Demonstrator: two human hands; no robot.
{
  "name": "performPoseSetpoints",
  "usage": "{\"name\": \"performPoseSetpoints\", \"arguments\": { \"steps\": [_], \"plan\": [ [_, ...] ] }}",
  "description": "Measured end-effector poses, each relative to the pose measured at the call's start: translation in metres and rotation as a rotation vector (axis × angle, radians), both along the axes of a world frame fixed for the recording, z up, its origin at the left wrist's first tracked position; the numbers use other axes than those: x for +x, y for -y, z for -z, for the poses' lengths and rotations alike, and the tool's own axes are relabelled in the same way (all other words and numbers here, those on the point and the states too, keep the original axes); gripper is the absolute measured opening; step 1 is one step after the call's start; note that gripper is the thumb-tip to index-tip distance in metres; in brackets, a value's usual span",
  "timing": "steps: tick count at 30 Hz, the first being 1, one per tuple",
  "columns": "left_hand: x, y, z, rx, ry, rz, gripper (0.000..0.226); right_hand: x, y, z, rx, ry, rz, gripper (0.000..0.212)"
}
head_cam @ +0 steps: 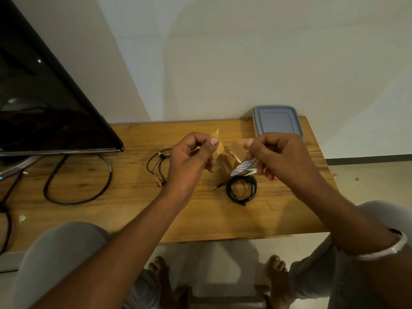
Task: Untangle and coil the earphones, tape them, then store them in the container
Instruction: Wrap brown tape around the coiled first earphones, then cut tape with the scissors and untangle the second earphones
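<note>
Black earphones lie coiled on the wooden table, their plug pointing left. Above them my right hand grips a roll of brown tape. My left hand pinches the free end of a tape strip pulled out from the roll. A second tangle of thin black earphones with a yellow bit lies left of my left hand. The container, with a grey-blue lid, sits shut at the table's far right corner.
A dark monitor on a stand fills the left side, and its thick black cable loops across the table. The wall runs behind the table. My knees and bare feet show below the near edge.
</note>
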State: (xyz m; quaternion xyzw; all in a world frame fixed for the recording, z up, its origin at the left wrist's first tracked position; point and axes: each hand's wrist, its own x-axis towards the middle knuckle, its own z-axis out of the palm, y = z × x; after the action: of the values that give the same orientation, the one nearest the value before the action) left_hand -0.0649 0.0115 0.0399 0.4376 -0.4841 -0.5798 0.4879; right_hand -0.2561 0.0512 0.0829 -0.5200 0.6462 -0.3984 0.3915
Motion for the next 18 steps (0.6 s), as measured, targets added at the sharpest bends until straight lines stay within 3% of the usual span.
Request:
{"name": "performPoseSetpoints", "arguments": {
  "steps": [2, 5, 8, 13, 18],
  "plan": [
    [-0.006, -0.008, -0.003, 0.025, -0.041, 0.032, 0.012, 0.011, -0.012, -0.01, 0.185, 0.288, -0.098, 0.024],
    [-0.014, -0.02, -0.004, 0.048, -0.043, 0.034, 0.012, 0.022, -0.019, -0.005, 0.335, 0.499, -0.125, 0.031],
    [-0.018, -0.03, -0.006, 0.046, -0.021, 0.022, 0.012, 0.026, -0.02, 0.001, 0.384, 0.604, -0.052, 0.029],
    [-0.019, -0.038, -0.014, 0.197, -0.166, 0.085, 0.01, 0.02, -0.018, -0.002, 0.495, 0.818, -0.065, 0.01],
    [-0.018, -0.039, -0.015, 0.397, -0.305, 0.225, 0.011, 0.012, -0.018, -0.004, 0.525, 0.878, -0.075, 0.019]
  ]
}}
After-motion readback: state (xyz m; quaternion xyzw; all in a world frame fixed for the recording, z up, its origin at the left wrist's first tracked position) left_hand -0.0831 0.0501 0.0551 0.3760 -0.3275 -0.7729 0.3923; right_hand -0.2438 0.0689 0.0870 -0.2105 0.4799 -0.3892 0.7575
